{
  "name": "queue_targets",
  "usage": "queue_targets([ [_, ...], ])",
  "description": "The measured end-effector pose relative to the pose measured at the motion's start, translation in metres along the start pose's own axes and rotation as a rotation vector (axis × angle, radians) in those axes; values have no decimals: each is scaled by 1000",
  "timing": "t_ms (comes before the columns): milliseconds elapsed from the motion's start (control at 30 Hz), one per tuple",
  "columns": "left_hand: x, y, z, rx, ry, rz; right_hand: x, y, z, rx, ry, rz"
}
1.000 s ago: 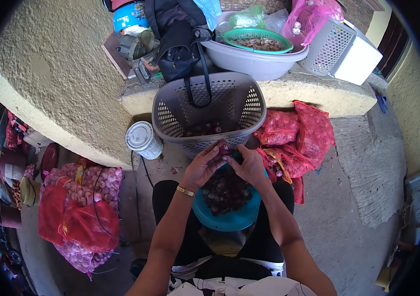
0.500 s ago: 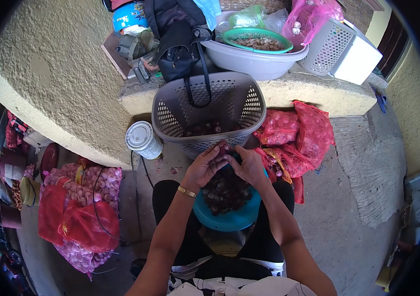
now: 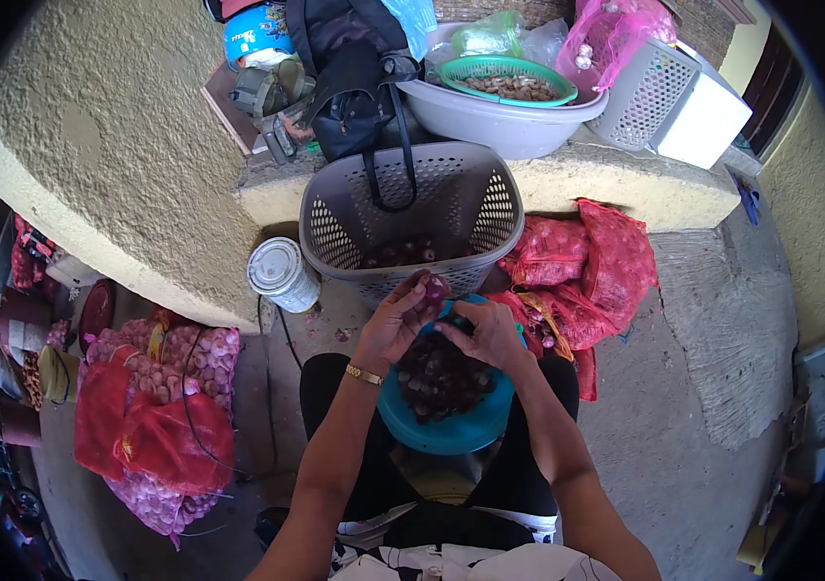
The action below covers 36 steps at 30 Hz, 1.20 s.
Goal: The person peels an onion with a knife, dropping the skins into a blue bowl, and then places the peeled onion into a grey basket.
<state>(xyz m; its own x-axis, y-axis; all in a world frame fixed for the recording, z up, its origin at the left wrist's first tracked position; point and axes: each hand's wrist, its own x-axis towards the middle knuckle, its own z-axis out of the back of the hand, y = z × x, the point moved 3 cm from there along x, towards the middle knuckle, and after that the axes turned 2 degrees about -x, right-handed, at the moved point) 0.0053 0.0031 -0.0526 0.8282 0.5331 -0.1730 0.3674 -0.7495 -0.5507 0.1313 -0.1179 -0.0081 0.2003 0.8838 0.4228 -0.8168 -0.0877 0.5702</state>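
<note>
A shiny red onion is held up in the fingers of my left hand, above a teal basin between my knees. Just to its right, my right hand is closed with its fingers curled, apart from the onion. Whatever those fingers hold is too small or hidden to make out. Dark red onions and bits of skin fill the basin under both hands. Beyond them stands a tall grey-brown perforated basket with several red onions at its bottom.
Red mesh sacks of onions lie right of the basket. A lidded pail stands left of it. Farther left sits a larger mesh sack. On the ledge are a black bag and a grey tub with a green strainer.
My left hand has lifted the onion slightly, and more of it shows. My right hand has drawn away from it, down and to the right.
</note>
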Motion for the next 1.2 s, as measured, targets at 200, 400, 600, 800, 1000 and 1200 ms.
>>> queue_targets([
  [200, -3, 2, -6, -42, 11, 39, -1, -5, 7, 93, 74, -42],
  [400, -3, 1, -12, -68, 65, -53, -6, -21, 4, 293, 66, -20],
  [600, -9, -1, -15, 128, 90, -70, 1, -8, -1, 598, -93, -244],
  [800, -12, -4, -32, 65, 127, -20, -1, -23, -3, 807, -42, -286],
  [1000, -14, -5, -28, 187, 173, -35, -1, -26, 2, 765, 30, -221],
  [1200, -15, -4, -27, 282, 173, -2, 0, -22, 11, 807, 144, -251],
])
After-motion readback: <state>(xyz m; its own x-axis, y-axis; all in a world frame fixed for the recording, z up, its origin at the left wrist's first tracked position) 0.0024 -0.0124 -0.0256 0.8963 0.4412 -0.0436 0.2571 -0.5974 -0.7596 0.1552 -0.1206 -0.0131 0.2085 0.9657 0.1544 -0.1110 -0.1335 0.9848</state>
